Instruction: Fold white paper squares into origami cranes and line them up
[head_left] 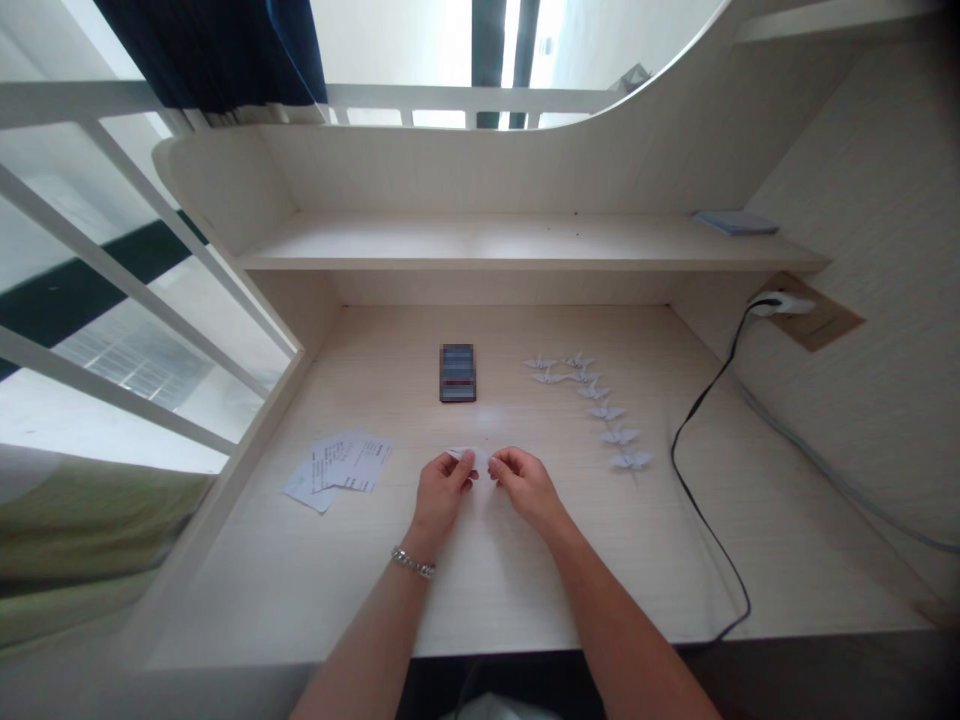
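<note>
Between my two hands, just above the middle of the desk, is a small piece of folded white paper (474, 457). My left hand (445, 484) pinches it from the left, thumb on top. From the right, my right hand (523, 480) holds its other edge between thumb and fingertips; the paper's exact folds are too small to make out. Several white paper cranes (609, 412) stand in a curved row to the right of my hands. Left of them lie printed paper sheets (352, 462), overlapping one another. A phone (457, 373) rests flat beyond my hands.
A black cable (701, 510) runs down the desk's right side from a plug (780, 303) in the wall socket. Above the desk's back is a shelf (465, 240) with a thin booklet (736, 222) at its right end. White railing bars (127, 270) border the left.
</note>
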